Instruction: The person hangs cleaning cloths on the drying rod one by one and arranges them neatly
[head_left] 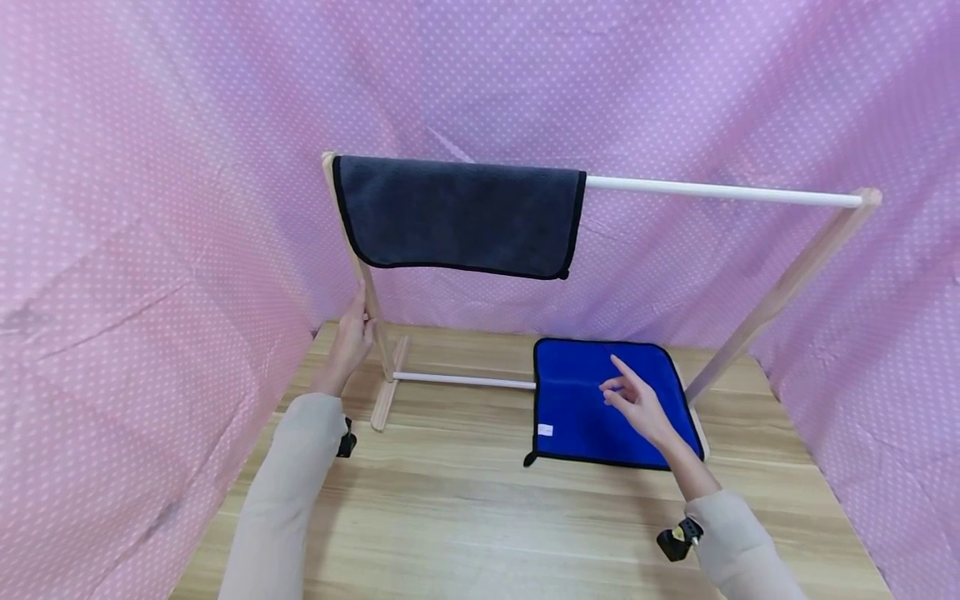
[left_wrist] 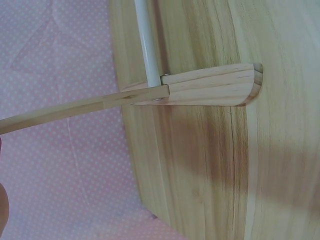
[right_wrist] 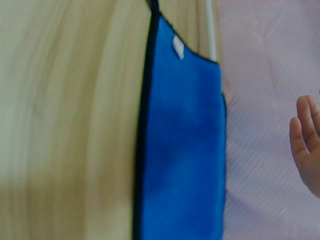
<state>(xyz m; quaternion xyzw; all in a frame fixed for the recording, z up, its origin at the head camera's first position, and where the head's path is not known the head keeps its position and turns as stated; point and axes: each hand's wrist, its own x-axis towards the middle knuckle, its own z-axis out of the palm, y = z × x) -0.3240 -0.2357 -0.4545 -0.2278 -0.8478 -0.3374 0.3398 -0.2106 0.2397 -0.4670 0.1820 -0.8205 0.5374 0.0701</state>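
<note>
A dark grey cloth [head_left: 459, 218] with black edging hangs folded over the top white bar [head_left: 720, 192] of a wooden rack, at its left end. My left hand [head_left: 351, 340] touches the outer side of the rack's left post [head_left: 381, 333], fingers pointing up; only bits of it show at the left wrist view's edge. A blue cloth [head_left: 573, 400] with black edging, a white tag [head_left: 545, 430] and a corner loop lies spread at the rack's right foot, covering part of the lower bar [head_left: 465, 381]. Over it hovers my right hand [head_left: 636, 404], index finger extended, holding nothing.
The rack's right post [head_left: 780, 292] leans up at the right, its foot partly under the blue cloth. A wood-grain table [head_left: 465, 517] carries the rack. Pink dotted curtains [head_left: 187, 208] enclose the back and both sides.
</note>
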